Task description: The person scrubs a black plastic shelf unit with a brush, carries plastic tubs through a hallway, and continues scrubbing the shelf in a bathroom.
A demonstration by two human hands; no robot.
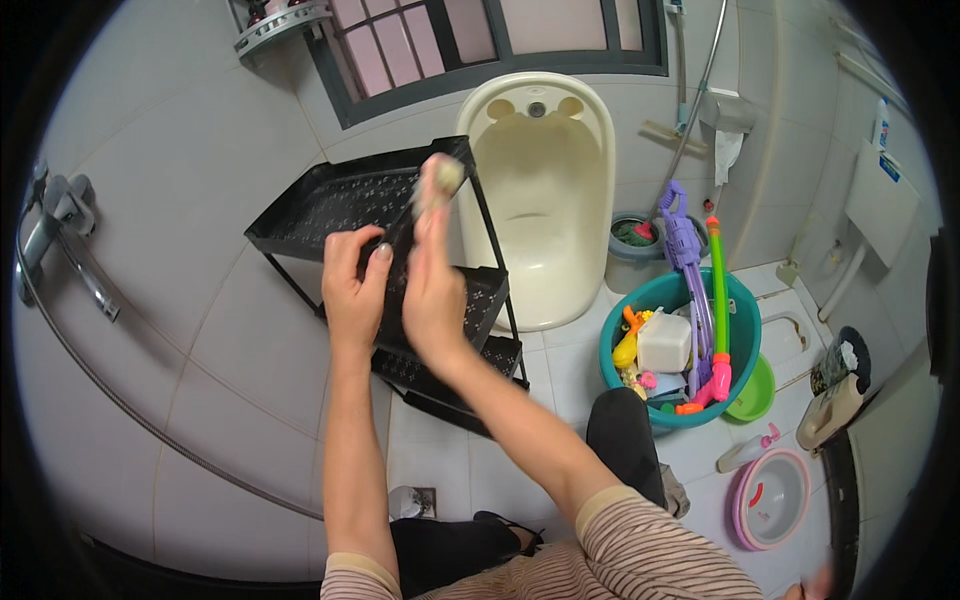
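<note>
A black tiered shelf rack (352,195) with small patterned holes stands tilted before me, left of the cream baby bathtub (536,210). My left hand (354,281) grips the front edge of its upper tray with the fingers and thumb. To the right of it, my right hand (433,292) holds a brush (448,176) with pale bristles, raised over the right end of that tray. The brush and fingertips are blurred, and its handle is mostly hidden by the hand. Lower trays of the rack (442,375) show under and between my forearms.
A teal tub (606,360) of toys stands right of my knee, near a mop bucket (630,262). Further right are a green basin (754,390), a pump bottle (742,454), pink basins (772,502) and a beige jug (831,412). A shower hose (135,420) hangs left. Part of another hand (814,585) shows bottom right.
</note>
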